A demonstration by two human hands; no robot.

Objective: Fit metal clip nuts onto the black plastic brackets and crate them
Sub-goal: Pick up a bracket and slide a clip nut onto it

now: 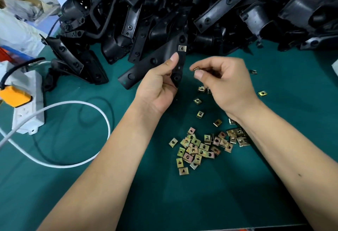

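My left hand (161, 82) grips a black plastic bracket (155, 60) above the green table, thumb pressed on its narrow arm. One metal clip nut (182, 48) sits fitted on that arm, just above my thumb. My right hand (223, 82) is just right of the bracket and pinches a single clip nut (196, 69) between thumb and forefinger. A heap of loose clip nuts (201, 146) lies on the table between my forearms, with a few strays further up. A big pile of black brackets (201, 11) fills the back of the table.
A white power strip (27, 106) with an orange plug (14, 96) lies at the left. A white cable (76, 133) loops over the green table (128, 194), with a black cable beside it. White bags and cardboard stand at the far left.
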